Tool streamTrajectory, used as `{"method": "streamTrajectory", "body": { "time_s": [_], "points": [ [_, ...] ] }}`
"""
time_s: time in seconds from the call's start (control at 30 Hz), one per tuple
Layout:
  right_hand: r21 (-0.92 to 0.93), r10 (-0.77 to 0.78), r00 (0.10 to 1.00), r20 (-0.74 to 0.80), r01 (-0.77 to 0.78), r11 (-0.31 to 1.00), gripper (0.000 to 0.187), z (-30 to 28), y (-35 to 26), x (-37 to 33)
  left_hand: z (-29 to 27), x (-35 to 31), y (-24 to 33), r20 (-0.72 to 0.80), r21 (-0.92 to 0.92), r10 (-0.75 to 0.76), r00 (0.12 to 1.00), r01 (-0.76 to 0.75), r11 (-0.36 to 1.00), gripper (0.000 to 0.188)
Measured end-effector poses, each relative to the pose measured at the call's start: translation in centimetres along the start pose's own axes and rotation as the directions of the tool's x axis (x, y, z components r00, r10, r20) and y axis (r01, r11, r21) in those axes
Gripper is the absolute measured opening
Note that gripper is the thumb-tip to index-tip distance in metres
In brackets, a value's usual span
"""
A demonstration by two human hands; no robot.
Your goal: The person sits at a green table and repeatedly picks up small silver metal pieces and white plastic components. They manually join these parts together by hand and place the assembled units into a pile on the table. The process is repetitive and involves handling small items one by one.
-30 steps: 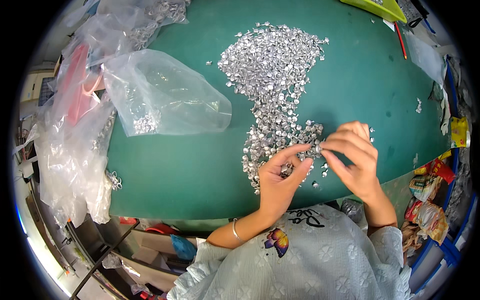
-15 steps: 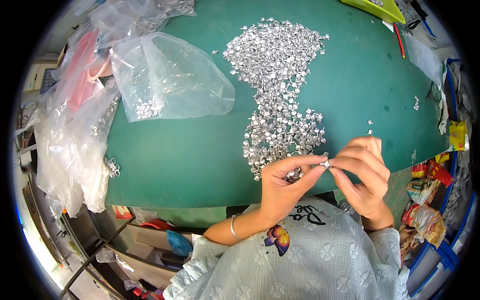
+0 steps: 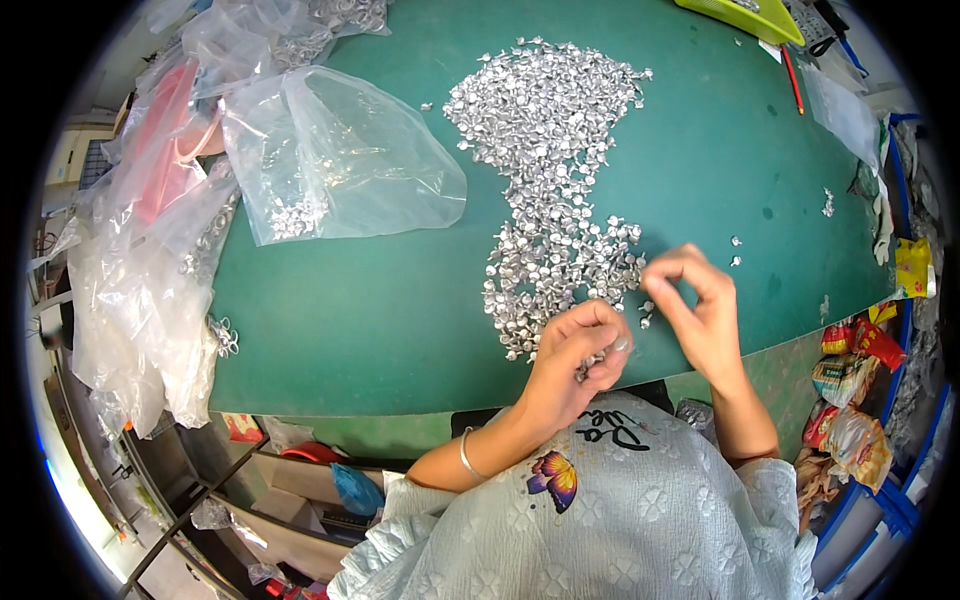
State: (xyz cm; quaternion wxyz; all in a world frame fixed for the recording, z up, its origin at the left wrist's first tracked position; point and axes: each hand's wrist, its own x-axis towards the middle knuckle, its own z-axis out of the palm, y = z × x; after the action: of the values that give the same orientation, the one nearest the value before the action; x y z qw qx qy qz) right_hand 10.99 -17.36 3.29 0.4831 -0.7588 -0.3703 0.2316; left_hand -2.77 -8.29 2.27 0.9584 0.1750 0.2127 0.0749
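A large heap of small silver metal pieces, each with a round head and a short stem, spreads down the green table toward me. My left hand is curled closed at the near end of the heap, with a few of the silver pieces showing between its fingers. At the heap's right edge, my right hand has thumb and forefinger brought together over the outermost pieces. What lies between those fingertips is too small and blurred to make out.
A clear plastic bag with some silver pieces inside lies left of the heap. More plastic bags hang at the left edge. A yellow-green basket and a red pencil are at the far right. Packaged snacks sit beside the table.
My hands were together, fingertips meeting at one silver piece. Now they are apart: the left has curled in and drawn back toward me, the right has moved forward to the heap's edge.
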Motion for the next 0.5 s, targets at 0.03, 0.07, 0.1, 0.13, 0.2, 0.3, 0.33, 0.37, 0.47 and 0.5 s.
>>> {"method": "streamTrajectory", "body": {
  "time_s": [0.03,0.07,0.1,0.13,0.2,0.3,0.33,0.37,0.47,0.5],
  "points": [
    [-0.138,-0.102,0.992,-0.067,0.092,0.986,0.005,0.1,0.6,1.0,-0.4,0.1,0.0,0.07,-0.002,0.014,0.997,-0.014,1.0,0.013],
    [-0.223,-0.113,0.989,-0.093,0.09,0.971,0.006,0.2,1.3,1.7,-0.8,0.2,0.0,0.135,-0.003,0.03,0.99,-0.03,1.0,0.014],
    [-0.31,-0.163,0.982,-0.096,0.127,0.942,0.008,0.4,2.2,2.2,-1.1,0.3,0.0,0.169,0.018,0.038,0.985,-0.041,0.999,0.014],
    [-0.394,-0.214,0.972,-0.095,0.16,0.905,0.01,0.6,3.0,2.6,-1.2,0.4,0.0,0.203,0.038,0.044,0.978,-0.053,0.998,0.014],
    [-0.493,-0.224,0.973,-0.058,0.167,0.854,0.013,1.4,3.6,2.9,-1.4,0.6,0.0,0.207,0.053,0.045,0.977,-0.057,0.997,0.014],
    [-0.565,-0.246,0.969,-0.012,0.196,0.801,0.014,1.6,3.8,2.9,-1.4,1.0,0.2,0.08,0.039,-0.007,0.997,0.004,0.999,0.016],
    [-0.577,-0.255,0.967,0.001,0.209,0.79,0.014,1.5,3.8,2.8,-1.4,1.2,0.1,0.01,0.032,-0.047,0.999,0.046,0.998,0.018],
    [-0.573,-0.23,0.973,0.031,0.206,0.793,0.014,1.2,3.8,2.6,-1.5,1.4,0.1,-0.061,0.022,-0.087,0.994,0.088,0.996,0.019],
    [-0.541,-0.193,0.978,0.073,0.202,0.817,0.014,0.4,3.6,2.5,-1.7,1.5,-0.4,-0.106,0.095,-0.071,0.992,0.082,0.992,0.023],
    [-0.516,-0.206,0.977,0.056,0.205,0.832,0.014,0.3,3.5,2.6,-1.7,1.6,-0.5,-0.109,0.107,-0.071,0.992,0.082,0.991,0.023]
  ]
}}
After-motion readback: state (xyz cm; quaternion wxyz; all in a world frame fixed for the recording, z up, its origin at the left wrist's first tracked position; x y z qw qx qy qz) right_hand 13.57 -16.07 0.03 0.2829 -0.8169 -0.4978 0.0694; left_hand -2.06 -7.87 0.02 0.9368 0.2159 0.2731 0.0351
